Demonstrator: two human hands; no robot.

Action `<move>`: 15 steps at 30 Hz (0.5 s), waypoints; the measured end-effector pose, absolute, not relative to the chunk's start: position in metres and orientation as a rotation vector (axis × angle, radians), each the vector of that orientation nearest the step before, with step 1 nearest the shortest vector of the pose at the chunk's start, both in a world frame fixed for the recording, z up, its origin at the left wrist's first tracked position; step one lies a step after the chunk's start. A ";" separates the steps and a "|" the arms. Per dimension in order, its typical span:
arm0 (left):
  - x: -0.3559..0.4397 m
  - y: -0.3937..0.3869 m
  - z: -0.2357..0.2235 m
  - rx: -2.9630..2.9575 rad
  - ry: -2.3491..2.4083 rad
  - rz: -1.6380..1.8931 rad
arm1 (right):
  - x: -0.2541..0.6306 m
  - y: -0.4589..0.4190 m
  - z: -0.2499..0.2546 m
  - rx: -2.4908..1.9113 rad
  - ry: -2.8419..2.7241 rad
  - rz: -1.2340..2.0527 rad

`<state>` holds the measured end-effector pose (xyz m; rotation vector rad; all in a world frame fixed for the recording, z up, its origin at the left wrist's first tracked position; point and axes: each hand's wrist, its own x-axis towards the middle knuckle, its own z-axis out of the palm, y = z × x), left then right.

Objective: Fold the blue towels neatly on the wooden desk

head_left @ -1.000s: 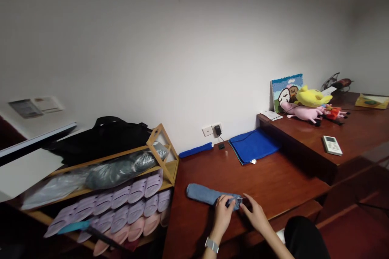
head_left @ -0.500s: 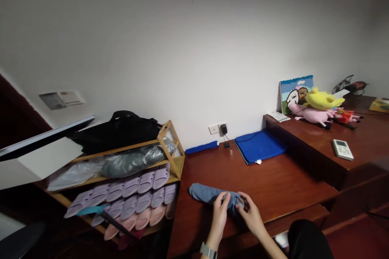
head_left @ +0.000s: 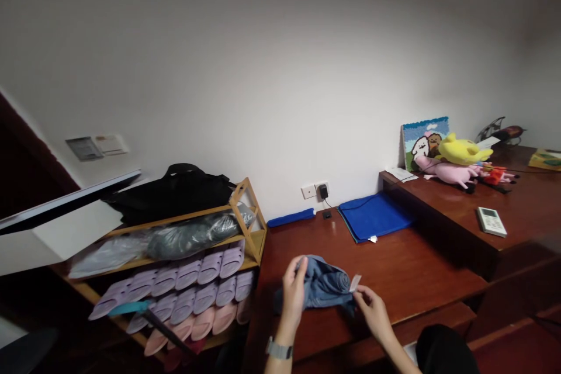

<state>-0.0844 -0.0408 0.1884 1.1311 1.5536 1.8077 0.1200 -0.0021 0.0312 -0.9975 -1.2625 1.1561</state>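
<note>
A blue-grey cloth (head_left: 322, 286), partly rolled, lies over the reddish-brown desk (head_left: 394, 272). Its rolled end shows a spiral toward the right, and a small white tag (head_left: 355, 283) sticks up beside that spiral. My left hand (head_left: 294, 287), with a watch on the wrist, grips the cloth at its left side; part of the grip is hidden behind the hand. At the right edge, just below the tag, my right hand (head_left: 368, 304) pinches the cloth between thumb and fingers.
Behind the cloth lie a folded blue cloth (head_left: 372, 219) and a narrow blue strip (head_left: 291, 218). A plugged-in adapter (head_left: 323, 191) sits at the wall. The raised desk on the right bears plush toys (head_left: 464, 149) and a white remote (head_left: 491, 221). A slipper rack (head_left: 249, 210) stands left.
My left hand has moved left and up, drawing the cloth's left part up and bunching it. My right hand has shifted right, and the white tag now stands out.
</note>
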 end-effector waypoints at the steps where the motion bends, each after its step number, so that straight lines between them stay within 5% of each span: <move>1: -0.097 -0.042 0.201 1.112 1.578 1.876 | 0.130 0.003 0.040 -1.022 -1.283 1.093; 8: -0.200 -0.074 0.279 0.698 1.489 2.488 | 0.210 0.047 0.101 -1.112 -1.209 0.819; 15: -0.247 -0.104 0.295 0.516 1.542 2.660 | 0.264 0.060 0.144 -1.171 -1.277 0.666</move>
